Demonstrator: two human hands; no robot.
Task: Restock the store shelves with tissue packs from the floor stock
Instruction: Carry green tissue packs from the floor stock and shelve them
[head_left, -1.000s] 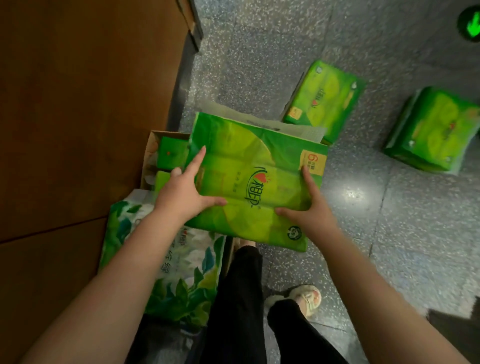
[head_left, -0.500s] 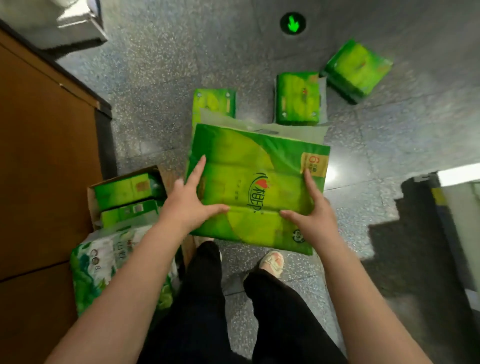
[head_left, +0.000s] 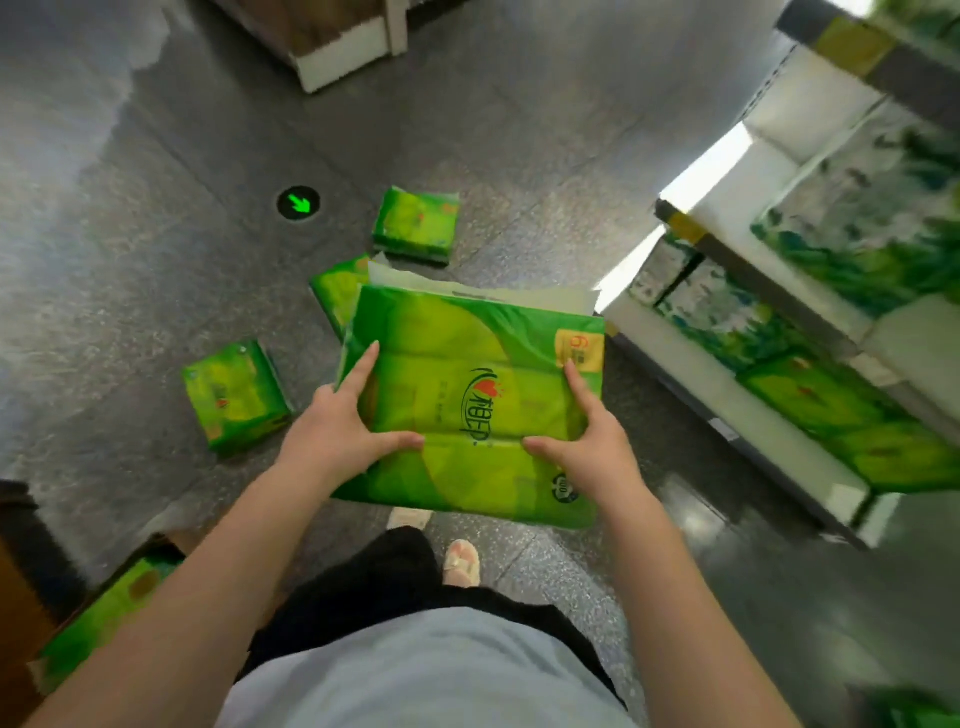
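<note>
White store shelving (head_left: 727, 395) has swung into view right of the grip, so the large green plastic tissue pack (head_left: 470, 410), clasped between left hand (head_left: 332, 436) and right hand (head_left: 592, 447), looks shelf-bound.

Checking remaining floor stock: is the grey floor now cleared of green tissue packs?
No. Three green tissue packs lie on the grey floor beyond the large green pack held in both hands.
</note>
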